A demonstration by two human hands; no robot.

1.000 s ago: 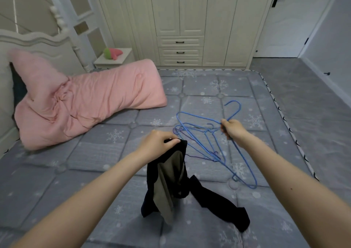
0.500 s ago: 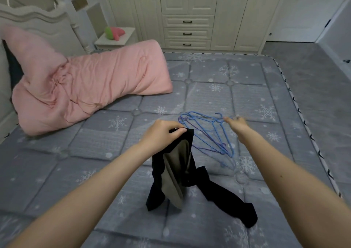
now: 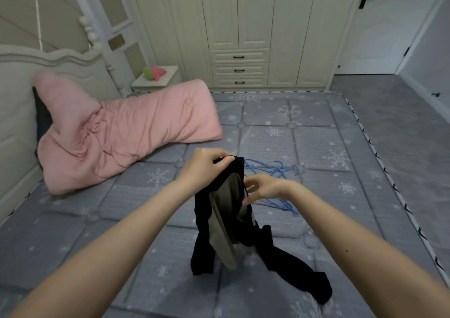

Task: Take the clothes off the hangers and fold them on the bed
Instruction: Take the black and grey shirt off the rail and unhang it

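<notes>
Hangers [image 3: 272, 171] behind garment [image 3: 219, 220] – left hand [image 3: 204, 166] pinches it, right hand [image 3: 267, 188] fingers loose – quilt [image 3: 121, 132] beyond

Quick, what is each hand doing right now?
Left hand: grips the top of the black garment with grey lining.
Right hand: open, fingers loose beside the garment, holding nothing.

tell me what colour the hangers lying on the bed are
Blue: the hangers lie on the grey mattress, seen in the head view.

A pink quilt [image 3: 126, 132] lies bunched against the headboard [image 3: 48, 66]; a pink-and-green toy [image 3: 154, 72] sits on the nightstand [image 3: 168, 80]; behind stand a cream wardrobe [image 3: 239, 25] and a door [image 3: 379, 30].
</notes>
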